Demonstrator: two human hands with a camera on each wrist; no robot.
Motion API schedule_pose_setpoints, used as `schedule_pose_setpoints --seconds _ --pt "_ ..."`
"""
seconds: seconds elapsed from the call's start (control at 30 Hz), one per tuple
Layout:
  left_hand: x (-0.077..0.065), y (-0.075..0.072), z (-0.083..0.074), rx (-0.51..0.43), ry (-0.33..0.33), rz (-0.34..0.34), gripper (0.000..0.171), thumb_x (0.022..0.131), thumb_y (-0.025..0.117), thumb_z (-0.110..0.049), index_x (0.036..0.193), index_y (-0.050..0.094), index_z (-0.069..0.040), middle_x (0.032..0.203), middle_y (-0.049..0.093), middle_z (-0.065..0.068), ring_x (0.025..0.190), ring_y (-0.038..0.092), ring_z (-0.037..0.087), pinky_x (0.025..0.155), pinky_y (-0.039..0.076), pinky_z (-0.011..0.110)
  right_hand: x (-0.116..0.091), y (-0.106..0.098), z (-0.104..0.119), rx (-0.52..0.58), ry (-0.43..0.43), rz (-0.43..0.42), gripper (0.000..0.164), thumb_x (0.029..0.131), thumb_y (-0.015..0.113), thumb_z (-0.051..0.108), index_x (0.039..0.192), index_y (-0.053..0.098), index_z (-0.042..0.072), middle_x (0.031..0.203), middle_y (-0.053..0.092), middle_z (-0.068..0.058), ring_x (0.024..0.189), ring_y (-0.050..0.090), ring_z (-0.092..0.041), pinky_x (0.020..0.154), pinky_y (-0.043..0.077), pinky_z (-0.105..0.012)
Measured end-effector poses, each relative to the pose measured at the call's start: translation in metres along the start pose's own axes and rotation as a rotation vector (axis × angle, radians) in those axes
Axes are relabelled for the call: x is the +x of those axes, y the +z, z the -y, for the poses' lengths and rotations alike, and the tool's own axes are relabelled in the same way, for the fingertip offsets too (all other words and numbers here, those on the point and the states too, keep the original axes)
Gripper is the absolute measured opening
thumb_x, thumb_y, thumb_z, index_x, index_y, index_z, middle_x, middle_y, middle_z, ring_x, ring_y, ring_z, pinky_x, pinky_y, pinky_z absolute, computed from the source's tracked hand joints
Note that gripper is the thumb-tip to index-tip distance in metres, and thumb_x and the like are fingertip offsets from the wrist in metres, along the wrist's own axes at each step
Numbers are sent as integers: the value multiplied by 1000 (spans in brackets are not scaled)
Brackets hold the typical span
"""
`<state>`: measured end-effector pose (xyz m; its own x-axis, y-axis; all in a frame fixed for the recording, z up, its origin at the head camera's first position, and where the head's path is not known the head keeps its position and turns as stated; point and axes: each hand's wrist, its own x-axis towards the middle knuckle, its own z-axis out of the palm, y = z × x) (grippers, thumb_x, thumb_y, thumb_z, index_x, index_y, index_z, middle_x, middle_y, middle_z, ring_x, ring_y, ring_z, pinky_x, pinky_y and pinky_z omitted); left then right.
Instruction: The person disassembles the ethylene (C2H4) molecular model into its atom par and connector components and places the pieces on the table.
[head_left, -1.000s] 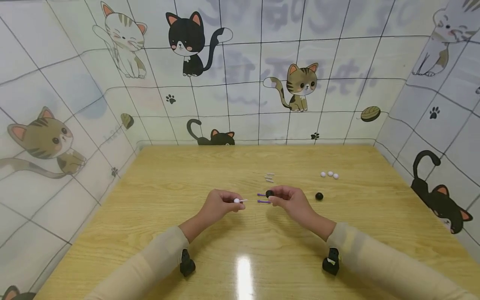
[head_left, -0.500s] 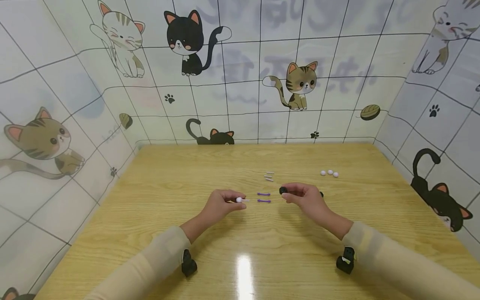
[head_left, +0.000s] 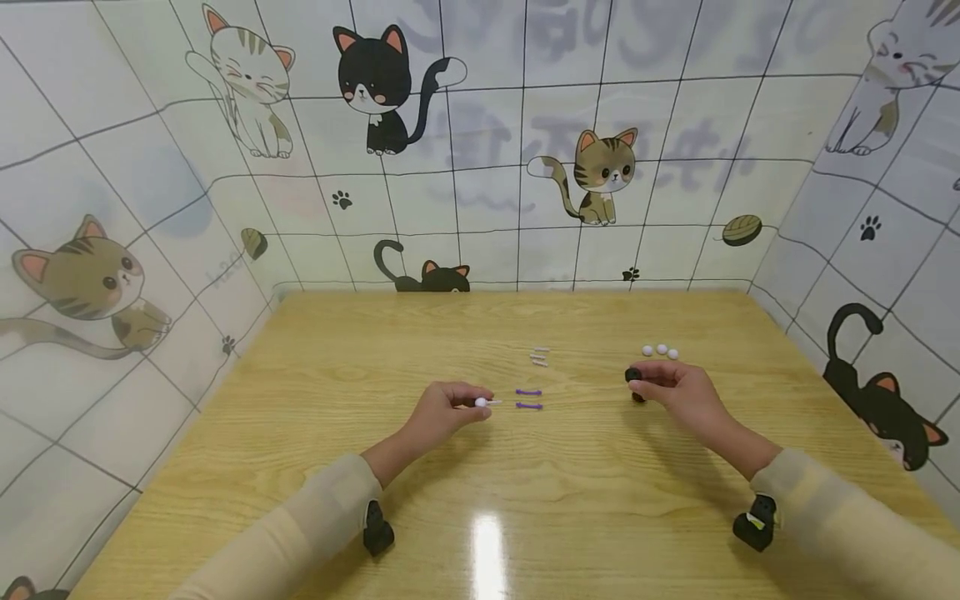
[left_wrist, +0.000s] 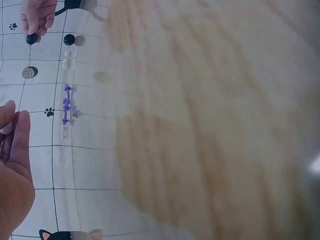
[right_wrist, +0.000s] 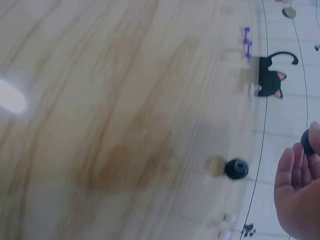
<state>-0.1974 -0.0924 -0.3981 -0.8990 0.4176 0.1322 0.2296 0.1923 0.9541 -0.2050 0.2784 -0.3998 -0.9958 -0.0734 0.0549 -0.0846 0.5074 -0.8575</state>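
My left hand (head_left: 442, 414) pinches a small white ball (head_left: 481, 402) with a thin pale stick (head_left: 495, 402) jutting out to the right. Held above the table, a black ball (head_left: 632, 374) sits between the thumb and fingers of my right hand (head_left: 688, 402). Just below it a second black ball (right_wrist: 236, 169) rests on the table, apart from the held one in the right wrist view and partly covered in the head view. Two purple rods with knobbed ends (head_left: 528, 406) lie between the hands, nearer the left.
Several short pale sticks (head_left: 539, 357) lie behind the purple rods on the wooden table (head_left: 420, 333). Three white balls (head_left: 662, 349) stand at the back right, behind my right hand. A cat-patterned covering (head_left: 487, 192) encloses the table at the back and sides.
My right hand has moved right with the black ball, from above the purple rods to above the other black ball. The left hand has shifted slightly right, still pinching the white ball.
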Motion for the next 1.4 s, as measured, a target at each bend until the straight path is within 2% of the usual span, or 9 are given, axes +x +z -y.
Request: schedule_pose_setpoints --seconds 0.07,0.17,0.27,0.33,0.5,0.63,1.0,1.27,1.4 --pt "1 0 2 3 -3 2 23 88 69 2 109 68 12 108 66 22 87 60 16 72 53 23 0 -8 -6 -61 15 -13 46 93 69 30 125 62 -2 115 66 -16 88 60 2 78 53 -33" --pt "5 0 14 3 -14 3 23 88 69 1 109 69 10 110 66 21 88 60 16 73 53 24 1 -16 -15 -112 34 -23 47 92 69 31 124 62 -2 115 66 -17 89 58 2 77 53 -31" --pt "9 -1 29 -4 -13 -2 22 88 70 -1 109 71 7 109 67 18 89 61 17 73 54 25 2 -21 -23 -141 48 -19 44 92 70 29 121 63 -3 113 66 -17 90 59 -4 74 53 -28" --pt "11 0 32 -9 -7 -5 23 88 71 -4 109 71 5 108 68 16 88 61 16 73 54 24 3 -23 -28 -145 59 -6 41 92 70 25 119 63 -4 112 66 -17 92 60 -10 72 52 -26" --pt "10 0 33 -7 7 -1 24 88 73 -8 109 72 3 106 69 12 88 62 15 74 54 25 4 -25 -38 -155 101 45 42 92 71 23 119 61 -7 111 65 -18 98 61 -25 73 51 -29" --pt "9 0 34 3 9 3 25 88 73 -10 109 72 3 103 70 9 87 62 15 73 54 26 4 -26 -42 -185 104 65 43 91 71 22 120 60 -8 110 64 -18 100 59 -32 74 50 -33" --pt "9 -1 33 37 6 -2 23 87 74 -11 108 74 0 103 70 9 87 61 14 70 52 23 7 -24 -48 -208 93 60 39 88 74 18 117 62 -7 108 64 -17 99 58 -32 73 49 -31" --pt "11 1 31 37 -8 20 23 88 71 -2 109 70 8 104 69 18 87 61 17 70 52 22 7 -22 -50 -228 73 40 37 87 75 17 114 64 -6 105 65 -17 95 59 -30 69 49 -29" --pt "10 2 30 36 -13 15 22 88 71 -3 108 71 7 104 69 16 87 61 15 70 52 22 6 -21 -51 -225 79 36 38 87 75 17 114 64 -7 105 65 -18 95 59 -30 70 49 -29"
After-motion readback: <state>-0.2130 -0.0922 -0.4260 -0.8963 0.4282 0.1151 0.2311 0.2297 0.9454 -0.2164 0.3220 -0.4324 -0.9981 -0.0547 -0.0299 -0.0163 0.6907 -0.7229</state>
